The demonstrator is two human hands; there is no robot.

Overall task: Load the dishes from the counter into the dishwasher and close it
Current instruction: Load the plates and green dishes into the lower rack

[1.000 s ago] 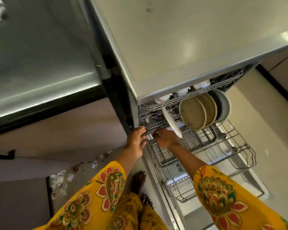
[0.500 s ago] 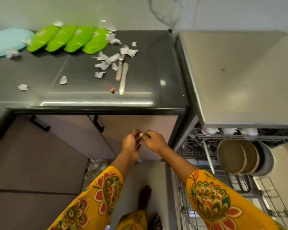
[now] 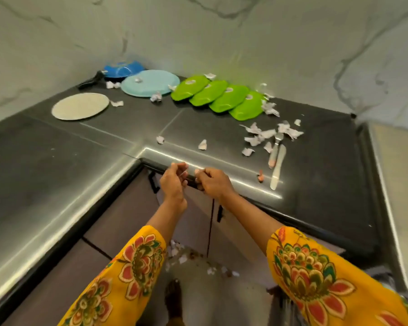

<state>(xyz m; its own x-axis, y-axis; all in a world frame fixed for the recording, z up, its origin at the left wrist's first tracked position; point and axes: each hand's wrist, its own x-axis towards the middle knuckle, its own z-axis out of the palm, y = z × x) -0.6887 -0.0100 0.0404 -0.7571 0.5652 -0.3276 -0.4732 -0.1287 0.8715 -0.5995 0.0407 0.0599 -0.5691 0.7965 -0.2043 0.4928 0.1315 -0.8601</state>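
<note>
Black counter: 4 green plates, cutlery, perhaps paper scraps.

Dishwasher top (right edge) is cut off.

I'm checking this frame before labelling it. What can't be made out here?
- Head view: whether the left hand and right hand hold anything; curled fingers hide any grip.
- Dishwasher: cut off by the right edge, so its racks are unseen.
- Dark blue dish in the back corner: partly hidden by the pale blue round plate.
- Small pink bit beside the white-handled knife: too small to identify.
</note>
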